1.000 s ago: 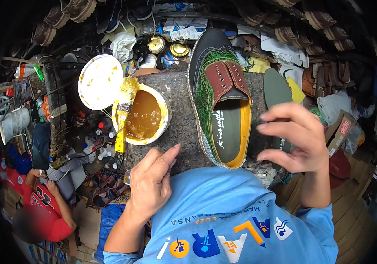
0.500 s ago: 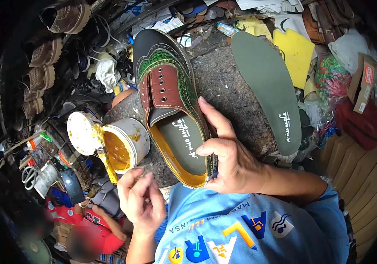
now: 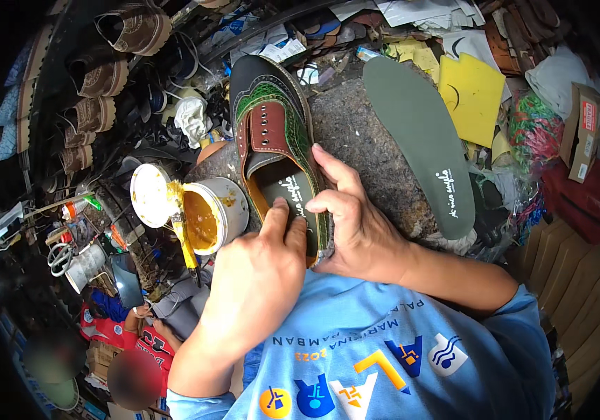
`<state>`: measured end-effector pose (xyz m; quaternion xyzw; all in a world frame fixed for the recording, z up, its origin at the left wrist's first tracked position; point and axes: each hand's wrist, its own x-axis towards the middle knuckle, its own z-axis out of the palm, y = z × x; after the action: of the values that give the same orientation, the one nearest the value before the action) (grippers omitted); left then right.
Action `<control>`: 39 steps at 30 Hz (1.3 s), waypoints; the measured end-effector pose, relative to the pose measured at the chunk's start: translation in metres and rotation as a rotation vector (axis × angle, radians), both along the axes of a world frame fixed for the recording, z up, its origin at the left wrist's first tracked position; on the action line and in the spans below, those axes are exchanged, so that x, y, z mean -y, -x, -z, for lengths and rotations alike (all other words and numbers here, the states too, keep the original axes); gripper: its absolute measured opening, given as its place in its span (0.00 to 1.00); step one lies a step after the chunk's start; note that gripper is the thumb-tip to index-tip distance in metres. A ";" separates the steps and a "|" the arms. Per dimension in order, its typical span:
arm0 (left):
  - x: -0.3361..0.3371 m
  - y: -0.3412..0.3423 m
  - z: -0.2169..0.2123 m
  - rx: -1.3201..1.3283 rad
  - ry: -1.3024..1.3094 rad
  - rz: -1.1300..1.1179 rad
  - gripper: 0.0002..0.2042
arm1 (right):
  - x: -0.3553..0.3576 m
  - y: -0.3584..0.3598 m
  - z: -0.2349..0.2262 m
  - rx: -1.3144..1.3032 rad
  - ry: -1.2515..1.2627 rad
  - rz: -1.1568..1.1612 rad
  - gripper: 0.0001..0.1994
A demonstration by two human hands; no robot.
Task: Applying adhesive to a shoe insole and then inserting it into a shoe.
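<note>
my left hand (image 3: pixel 258 269) is nearest me, fingers bunched and pressing down into the heel end of the shoe (image 3: pixel 279 157), thumb on the dark insole (image 3: pixel 293 203) inside it; it pinches nothing that i can see, only pushes. my right hand (image 3: pixel 352 224) curls over the shoe's right wall, fingers spread and loosely closed on the rim, bracing it. the shoe lies on the rough grey table (image 3: pixel 363 147) just past my blue shirt (image 3: pixel 384 357), toe pointing away.

what worries me: if i press unevenly the insole could sit crooked or ripple, and i judge it would be hard to lift again if glue is under it, which i cannot tell. just left of the shoe, almost touching, is the open glue tub (image 3: pixel 212 217) with its lid (image 3: pixel 149 194) and a smeared yellow stick (image 3: pixel 181 231); a nudge from my left wrist could tip it or smear the leather. farther off, the spare green insole (image 3: pixel 419 140) lies on the table's right edge and might slide off.
</note>
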<state>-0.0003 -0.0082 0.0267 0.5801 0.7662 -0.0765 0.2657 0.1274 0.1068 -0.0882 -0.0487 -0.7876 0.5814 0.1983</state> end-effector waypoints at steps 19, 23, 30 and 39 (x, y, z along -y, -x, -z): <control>0.038 0.018 -0.045 0.038 -0.456 -0.540 0.24 | -0.021 0.036 -0.045 0.146 0.183 0.137 0.44; 0.049 0.000 -0.028 0.049 -0.568 -0.571 0.17 | -0.027 0.036 -0.039 0.104 0.237 0.139 0.48; 0.049 -0.014 -0.024 -0.002 -0.702 -0.561 0.11 | -0.037 0.023 -0.049 -0.021 0.474 0.114 0.49; 0.056 -0.026 0.003 0.048 -0.682 -0.492 0.11 | -0.104 -0.019 -0.116 -0.275 0.307 0.341 0.47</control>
<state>0.0253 -0.0641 0.0235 0.4364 0.8568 0.2608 0.0866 0.1463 0.2107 0.0275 -0.1308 -0.6364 0.6534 0.3886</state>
